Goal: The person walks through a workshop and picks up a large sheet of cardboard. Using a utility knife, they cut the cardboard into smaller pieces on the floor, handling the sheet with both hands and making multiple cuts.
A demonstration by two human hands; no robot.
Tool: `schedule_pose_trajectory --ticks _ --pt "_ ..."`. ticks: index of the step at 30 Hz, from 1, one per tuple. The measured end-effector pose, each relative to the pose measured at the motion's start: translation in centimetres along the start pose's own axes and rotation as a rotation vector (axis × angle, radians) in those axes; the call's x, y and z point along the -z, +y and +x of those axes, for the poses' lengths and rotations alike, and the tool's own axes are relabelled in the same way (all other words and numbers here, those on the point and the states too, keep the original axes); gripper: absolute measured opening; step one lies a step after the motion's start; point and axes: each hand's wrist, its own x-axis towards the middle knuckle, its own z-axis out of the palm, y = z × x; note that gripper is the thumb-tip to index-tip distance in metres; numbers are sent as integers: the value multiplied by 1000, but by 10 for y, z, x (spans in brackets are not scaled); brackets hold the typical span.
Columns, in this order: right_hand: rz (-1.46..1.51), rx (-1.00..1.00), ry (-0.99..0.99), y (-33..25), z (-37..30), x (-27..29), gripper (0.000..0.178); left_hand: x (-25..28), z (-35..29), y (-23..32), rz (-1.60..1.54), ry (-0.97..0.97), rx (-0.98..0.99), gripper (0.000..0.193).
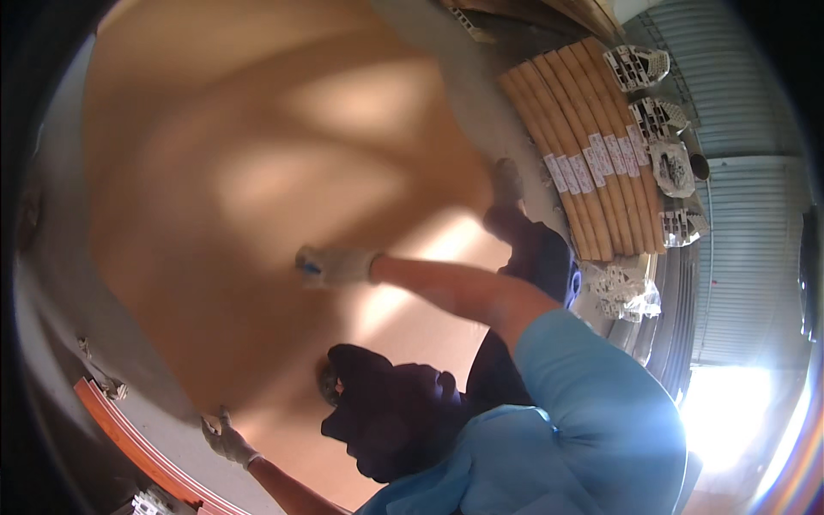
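Note:
A large brown sheet (pixel 257 215), like cardboard or kraft paper, spreads over the floor in front of me. My right hand (pixel 343 266), in a pale glove, reaches across its middle. The fingers are closed around a small blue object (pixel 308 264), mostly hidden by the hand, so its kind is unclear. Down at the sheet's lower left edge is my left hand (pixel 228 440), also gloved. Its thumb and fingers are spread apart at that edge, with nothing visible in them. My legs, in dark trousers, are bent over the sheet, and a shoe (pixel 330 379) rests on it.
On the right lies a row of long brown wrapped bundles (pixel 592 154) with white labels. Plastic-wrapped pale profiles (pixel 657 120) show at their ends, near a corrugated metal wall (pixel 747 257). An orange-red strip (pixel 137 446) lies at lower left on the grey floor (pixel 154 343).

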Motion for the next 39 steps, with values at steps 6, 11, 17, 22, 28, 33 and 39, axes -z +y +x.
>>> schedule_pose_trajectory --ticks 6,11,17,22,28,33,39 --pt "-6 567 48 -22 27 -90 35 -22 -12 -30 -1050 -32 -426 57" --pt "-97 526 -235 -71 24 -130 29 -38 -38 30 -119 466 -123 52" --pt "-402 617 -267 -126 34 -166 24 -14 -55 66 -265 269 124 42" --pt "-533 722 -206 -154 44 -196 24 -6 -50 52 -665 135 229 39" --pt "-674 630 -288 -175 46 -221 22 -3 -51 46 -474 143 282 44" --pt "-639 638 -285 -178 48 -220 25 -2 -42 43 -474 115 293 46" --pt "-714 569 -242 -191 49 -231 19 0 -43 43 -442 92 302 49"
